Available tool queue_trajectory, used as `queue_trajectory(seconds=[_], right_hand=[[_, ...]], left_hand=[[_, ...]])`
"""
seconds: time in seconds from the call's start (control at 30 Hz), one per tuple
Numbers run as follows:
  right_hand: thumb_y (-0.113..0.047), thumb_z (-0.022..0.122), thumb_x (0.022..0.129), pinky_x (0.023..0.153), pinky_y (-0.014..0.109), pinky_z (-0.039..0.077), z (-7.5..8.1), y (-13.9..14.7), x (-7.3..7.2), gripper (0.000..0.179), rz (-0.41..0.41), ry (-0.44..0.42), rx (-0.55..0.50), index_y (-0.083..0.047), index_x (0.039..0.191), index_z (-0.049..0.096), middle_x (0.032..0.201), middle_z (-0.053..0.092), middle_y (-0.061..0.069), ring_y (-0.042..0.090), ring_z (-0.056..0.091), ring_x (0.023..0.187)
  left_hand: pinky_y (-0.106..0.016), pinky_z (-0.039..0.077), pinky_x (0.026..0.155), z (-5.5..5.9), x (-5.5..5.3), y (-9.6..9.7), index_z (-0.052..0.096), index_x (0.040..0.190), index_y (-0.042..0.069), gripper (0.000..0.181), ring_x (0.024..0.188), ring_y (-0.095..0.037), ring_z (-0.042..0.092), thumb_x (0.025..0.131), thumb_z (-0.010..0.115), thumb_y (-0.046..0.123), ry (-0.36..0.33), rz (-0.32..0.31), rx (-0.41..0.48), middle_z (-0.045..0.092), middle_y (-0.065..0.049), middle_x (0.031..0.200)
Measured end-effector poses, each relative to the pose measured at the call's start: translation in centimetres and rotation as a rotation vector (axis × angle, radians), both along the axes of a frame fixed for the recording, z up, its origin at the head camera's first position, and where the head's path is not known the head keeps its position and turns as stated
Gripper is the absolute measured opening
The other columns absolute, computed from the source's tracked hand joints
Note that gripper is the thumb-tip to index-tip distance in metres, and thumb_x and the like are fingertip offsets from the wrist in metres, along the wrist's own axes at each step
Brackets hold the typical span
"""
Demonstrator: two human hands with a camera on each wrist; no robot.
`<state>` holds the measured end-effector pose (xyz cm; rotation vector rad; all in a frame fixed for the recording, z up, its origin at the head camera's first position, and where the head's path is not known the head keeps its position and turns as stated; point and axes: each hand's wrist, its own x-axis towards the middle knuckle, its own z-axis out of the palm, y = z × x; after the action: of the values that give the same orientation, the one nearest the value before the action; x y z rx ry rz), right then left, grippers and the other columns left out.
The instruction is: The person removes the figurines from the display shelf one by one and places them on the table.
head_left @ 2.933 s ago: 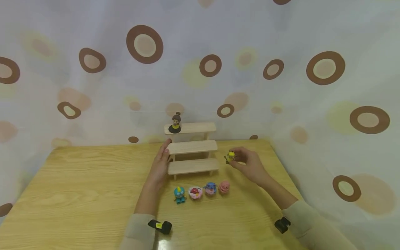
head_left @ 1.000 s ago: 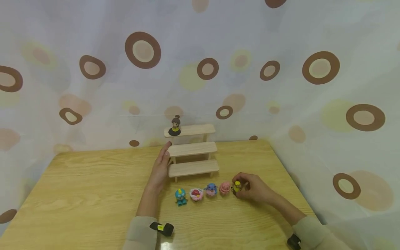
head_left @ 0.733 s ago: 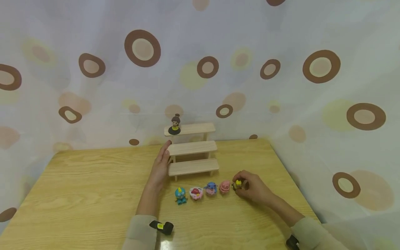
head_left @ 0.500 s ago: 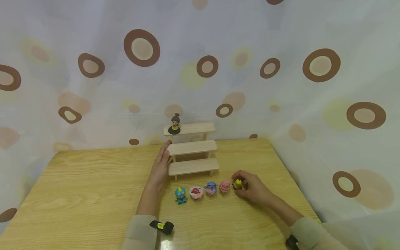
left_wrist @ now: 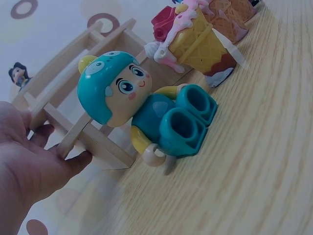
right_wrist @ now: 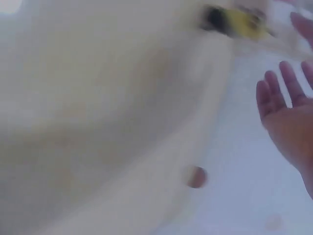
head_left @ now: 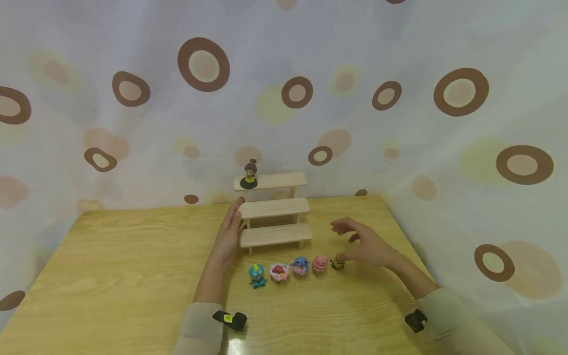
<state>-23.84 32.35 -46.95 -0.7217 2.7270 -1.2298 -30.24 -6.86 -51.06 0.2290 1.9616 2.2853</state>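
Observation:
My left hand (head_left: 226, 241) holds the left side of a three-step wooden display shelf (head_left: 275, 235); in the left wrist view its fingers reach round the side frame. My right hand (head_left: 370, 246) is beside a small yellow-and-black toy figure (head_left: 338, 263), its fingers spread and holding nothing. That figure is partly hidden behind the thumb and blurred in the right wrist view. It ends a row with a teal-capped doll (left_wrist: 146, 105), a white-and-pink ice-cream-cone toy (head_left: 279, 272), a blue-and-pink toy (head_left: 300, 266) and a pink toy (head_left: 320, 264).
A brown-haired doll (head_left: 250, 176) with a black base stands on the left end of the top step. The wooden table (head_left: 133, 276) meets a patterned sheet (head_left: 266, 123) behind and at the right. Black bands (head_left: 230, 319) sit on both sleeves.
My right hand carried the yellow figure down from beside the shelf to the right end of the row, let go and opened, its fingers lifting away. The left hand stayed at the shelf.

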Motion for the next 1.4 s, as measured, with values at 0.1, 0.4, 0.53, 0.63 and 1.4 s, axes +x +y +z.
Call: queue_trajectory(seconds=[0.1, 0.4, 0.53, 0.63, 1.4], right_hand=[[-0.014, 0.088, 0.089, 0.104, 0.056, 0.051, 2.6, -0.3, -2.1, 0.076, 0.015, 0.035, -0.062, -0.016, 0.154, 0.048, 0.144, 0.059, 0.009, 0.037, 0.055, 0.132], [-0.009, 0.083, 0.093, 0.113, 0.054, 0.047, 6.8, -6.8, -7.0, 0.063, -0.063, 0.103, -0.248, -0.005, 0.147, 0.052, 0.140, 0.060, 0.018, 0.036, 0.058, 0.132], [-0.008, 0.081, 0.094, 0.112, 0.051, 0.049, 7.3, -10.5, -8.8, 0.058, -0.071, 0.079, -0.308, -0.002, 0.144, 0.054, 0.139, 0.059, 0.025, 0.037, 0.060, 0.129], [-0.010, 0.081, 0.094, 0.111, 0.047, 0.050, 7.6, -12.8, -9.9, 0.054, -0.067, 0.078, -0.326, -0.004, 0.142, 0.056, 0.138, 0.060, 0.024, 0.035, 0.061, 0.128], [-0.008, 0.076, 0.099, 0.098, 0.035, 0.059, 8.2, -22.0, -14.3, 0.044, -0.132, 0.058, -0.358, -0.003, 0.139, 0.058, 0.128, 0.072, 0.017, 0.029, 0.072, 0.117]], left_hand=[[-0.053, 0.012, 0.131, 0.0, -0.1, -0.1, 0.035, 0.166, 0.032, 0.050, 0.162, -0.026, 0.016, 0.117, 0.033, 0.039, 0.012, -0.003, -0.002, 0.027, 0.003, 0.173], [-0.054, 0.015, 0.130, 0.0, -0.1, -0.2, 0.034, 0.166, 0.031, 0.050, 0.161, -0.027, 0.019, 0.117, 0.033, 0.040, 0.005, -0.010, 0.009, 0.027, 0.002, 0.173], [-0.056, 0.019, 0.129, -0.1, 0.0, -0.4, 0.032, 0.167, 0.028, 0.051, 0.161, -0.029, 0.021, 0.117, 0.033, 0.038, -0.010, -0.014, 0.037, 0.027, -0.001, 0.173], [-0.056, 0.018, 0.129, -0.2, 0.0, -0.5, 0.032, 0.167, 0.029, 0.051, 0.161, -0.028, 0.021, 0.117, 0.033, 0.038, -0.017, -0.013, 0.035, 0.026, -0.001, 0.173], [-0.056, 0.021, 0.129, -0.1, -0.6, -0.4, 0.030, 0.168, 0.019, 0.052, 0.162, -0.035, 0.015, 0.118, 0.031, 0.032, 0.044, -0.029, 0.018, 0.020, -0.001, 0.176]])
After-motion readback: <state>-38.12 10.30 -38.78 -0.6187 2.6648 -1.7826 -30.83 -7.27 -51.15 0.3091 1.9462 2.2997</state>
